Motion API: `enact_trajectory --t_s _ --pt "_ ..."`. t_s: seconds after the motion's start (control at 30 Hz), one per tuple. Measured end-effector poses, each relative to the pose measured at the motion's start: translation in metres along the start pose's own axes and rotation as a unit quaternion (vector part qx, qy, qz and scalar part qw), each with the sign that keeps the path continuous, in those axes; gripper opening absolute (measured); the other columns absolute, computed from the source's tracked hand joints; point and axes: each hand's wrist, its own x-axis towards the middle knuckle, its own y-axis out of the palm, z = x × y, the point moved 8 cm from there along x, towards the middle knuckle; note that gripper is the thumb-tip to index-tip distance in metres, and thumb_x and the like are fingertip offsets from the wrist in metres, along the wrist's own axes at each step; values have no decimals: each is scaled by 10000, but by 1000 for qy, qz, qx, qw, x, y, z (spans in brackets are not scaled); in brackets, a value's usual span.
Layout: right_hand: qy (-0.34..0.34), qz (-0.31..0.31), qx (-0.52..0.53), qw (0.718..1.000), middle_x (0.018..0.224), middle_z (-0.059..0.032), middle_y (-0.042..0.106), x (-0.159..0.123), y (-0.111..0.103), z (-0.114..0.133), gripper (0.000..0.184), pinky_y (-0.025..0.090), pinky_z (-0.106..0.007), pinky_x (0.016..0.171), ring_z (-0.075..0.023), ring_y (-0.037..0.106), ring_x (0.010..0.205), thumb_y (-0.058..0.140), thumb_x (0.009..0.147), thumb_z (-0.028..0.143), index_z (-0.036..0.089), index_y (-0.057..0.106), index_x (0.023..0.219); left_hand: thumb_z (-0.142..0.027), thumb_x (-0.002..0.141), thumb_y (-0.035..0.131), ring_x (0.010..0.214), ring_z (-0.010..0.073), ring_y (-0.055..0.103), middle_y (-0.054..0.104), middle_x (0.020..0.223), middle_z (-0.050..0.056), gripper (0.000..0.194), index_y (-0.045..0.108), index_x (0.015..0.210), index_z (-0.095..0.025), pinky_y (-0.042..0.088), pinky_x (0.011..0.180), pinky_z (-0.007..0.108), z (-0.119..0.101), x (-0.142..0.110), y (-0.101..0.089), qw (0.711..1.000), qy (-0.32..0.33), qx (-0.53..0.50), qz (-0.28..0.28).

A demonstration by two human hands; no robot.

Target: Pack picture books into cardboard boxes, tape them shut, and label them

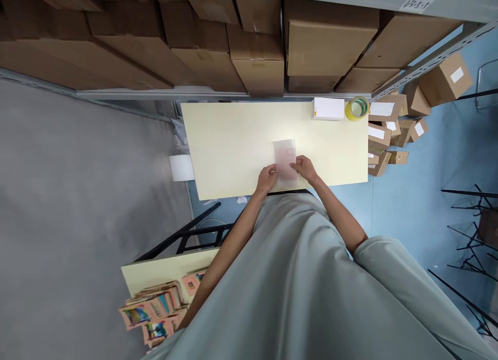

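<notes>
A flat, translucent pinkish plastic case (285, 155) lies on the pale yellow tabletop (233, 142), close to my body; I cannot tell its exact kind. A small tab or clasp shows faintly near its right side. My left hand (267, 177) grips the lower left edge, thumb and fingers pinched together. At the right edge, my right hand (305, 168) has its fingers bent and pressed onto the case. Whatever lies inside the case is too blurred to make out.
At the table's far right stand a white box (328, 109) and a yellow tape roll (357, 108). Cardboard boxes (257, 77) fill the shelf above; more cartons (379, 137) are stacked on the right. Behind on the left, a second table holds colourful packets (155, 310).
</notes>
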Motion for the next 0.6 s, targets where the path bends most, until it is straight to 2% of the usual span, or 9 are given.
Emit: enact_trajectory --t_s 0.1,0.2,0.3,0.47,0.53,0.6 --pt "-3 -17 -23 1000 820 17 684 -6 -7 4 244 581 -316 781 -188 677 811 780 797 388 235 628 911 -287 952 680 1065 220 763 775 1328 137 432 740 1361 -165 629 1024 412 -3 -5 -1 1000 3 -9 11" --pt "-5 -28 -20 999 813 8 696 -12 -26 7 289 587 -317 763 -190 682 799 800 772 437 225 653 902 -312 943 703 1066 223 765 781 1327 124 441 745 1361 -182 628 1024 408 -18 -11 5 999 21 -13 29" --pt "-5 -51 -14 999 805 2 706 -19 -59 5 327 584 -316 743 -196 689 790 806 746 467 214 675 906 -321 934 722 1092 232 764 765 1352 120 456 747 1370 -189 620 1037 409 -43 -19 23 997 49 -1 62" --pt "9 -102 -49 994 879 -14 740 -32 -107 2 257 566 -322 779 -204 704 829 757 765 399 212 692 928 -295 941 721 1162 250 759 743 1384 120 473 731 1402 -192 605 1078 411 -78 -26 62 990 79 22 116" --pt "20 -128 -98 987 929 -25 757 -36 -113 5 232 568 -341 826 -215 715 863 763 778 372 218 692 936 -283 938 725 1195 264 755 741 1408 123 495 717 1424 -189 598 1093 414 -81 -26 72 988 70 22 134" --pt "22 -139 -145 979 969 -35 773 -40 -108 11 192 570 -356 867 -224 725 891 759 809 342 225 692 945 -269 944 708 1234 271 746 731 1449 124 518 694 1456 -191 589 1111 419 -80 -25 78 986 62 9 156"
